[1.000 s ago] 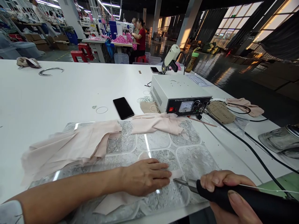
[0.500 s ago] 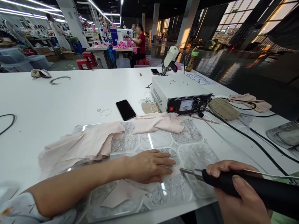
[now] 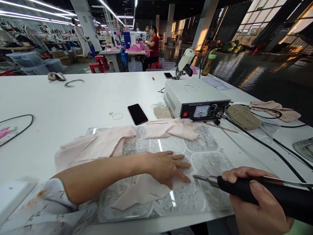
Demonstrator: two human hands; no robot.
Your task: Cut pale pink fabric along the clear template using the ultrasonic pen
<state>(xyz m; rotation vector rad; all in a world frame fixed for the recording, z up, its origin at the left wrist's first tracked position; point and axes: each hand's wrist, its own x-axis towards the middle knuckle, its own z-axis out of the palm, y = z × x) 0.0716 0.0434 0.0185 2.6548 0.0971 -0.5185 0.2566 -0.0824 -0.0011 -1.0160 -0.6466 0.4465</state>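
A small pale pink fabric piece [image 3: 140, 194] is being pressed flat by the left hand [image 3: 168, 166], fingers spread open, on a clear patterned plastic mat [image 3: 210, 163] lying at the near edge of the white surface [image 3: 73, 104]. A black cylindrical handheld tool with a metal tip [image 3: 256, 193] is being gripped by the right hand [image 3: 256, 209], clenched around its handle, the tip being held just right of the left fingertips. Farther back, a white box-shaped control unit [image 3: 193, 94] and a black smartphone [image 3: 137, 114] are being carried by the surface.
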